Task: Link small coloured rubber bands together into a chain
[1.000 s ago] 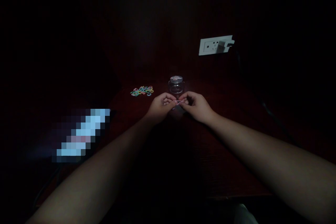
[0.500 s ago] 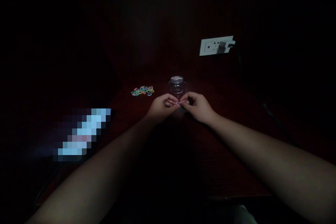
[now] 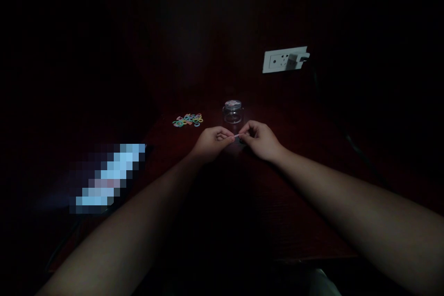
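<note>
In a very dark scene, my left hand [image 3: 211, 142] and my right hand [image 3: 261, 140] meet over a dark reddish table [image 3: 305, 222]. Both are closed in a pinch on a small pale rubber band [image 3: 237, 136] stretched between the fingertips. Just behind the hands stands a small clear jar [image 3: 232, 112] with something pale showing at its top. A little pile of several coloured rubber bands [image 3: 188, 120] lies on the table to the left of the jar.
A white wall socket [image 3: 285, 59] with a plug in it sits at the back right, and a dark cable [image 3: 350, 141] runs down from it along the right. A lit, blurred screen [image 3: 107, 178] lies at the left.
The hands have stayed in place; the small band between the fingertips has been drawn a little straighter. Nothing else moved.
</note>
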A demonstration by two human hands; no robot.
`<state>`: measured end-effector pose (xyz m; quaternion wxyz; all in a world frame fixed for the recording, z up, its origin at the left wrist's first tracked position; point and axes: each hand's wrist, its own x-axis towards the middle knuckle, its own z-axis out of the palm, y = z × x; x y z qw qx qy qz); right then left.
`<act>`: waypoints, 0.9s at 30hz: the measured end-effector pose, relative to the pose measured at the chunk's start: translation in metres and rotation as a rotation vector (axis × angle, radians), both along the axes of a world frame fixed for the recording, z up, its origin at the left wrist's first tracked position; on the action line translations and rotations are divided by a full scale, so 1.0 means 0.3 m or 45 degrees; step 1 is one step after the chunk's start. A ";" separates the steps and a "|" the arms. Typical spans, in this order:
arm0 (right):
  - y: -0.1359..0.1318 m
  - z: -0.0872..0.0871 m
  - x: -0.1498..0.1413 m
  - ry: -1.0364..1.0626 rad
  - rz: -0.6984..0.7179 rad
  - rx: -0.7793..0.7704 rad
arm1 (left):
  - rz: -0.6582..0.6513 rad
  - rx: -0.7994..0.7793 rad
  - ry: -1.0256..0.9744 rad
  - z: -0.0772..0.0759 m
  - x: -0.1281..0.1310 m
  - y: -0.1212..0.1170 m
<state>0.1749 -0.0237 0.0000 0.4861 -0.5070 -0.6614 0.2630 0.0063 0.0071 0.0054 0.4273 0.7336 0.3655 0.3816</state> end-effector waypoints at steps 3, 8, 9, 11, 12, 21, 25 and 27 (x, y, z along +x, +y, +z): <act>0.007 0.002 0.006 0.036 -0.024 -0.032 | 0.015 0.000 0.023 -0.001 -0.006 0.008; 0.001 0.005 -0.003 0.075 -0.053 -0.057 | 0.014 0.010 0.045 -0.008 -0.014 0.017; -0.003 0.005 -0.007 0.068 -0.045 -0.065 | 0.011 0.002 0.048 -0.009 -0.014 0.017; -0.009 0.006 -0.013 0.029 -0.016 -0.072 | 0.006 -0.005 0.050 -0.009 -0.013 0.014; -0.012 0.008 -0.015 0.000 -0.014 -0.067 | 0.002 -0.007 0.053 -0.009 -0.012 0.012; -0.010 0.013 -0.014 0.084 -0.073 -0.021 | -0.001 0.015 0.080 0.006 -0.007 0.002; -0.020 0.007 -0.018 0.052 0.112 -0.076 | -0.022 0.013 0.047 0.002 -0.009 0.002; -0.018 0.007 -0.015 0.024 0.101 -0.062 | -0.031 0.012 0.038 -0.002 -0.009 0.003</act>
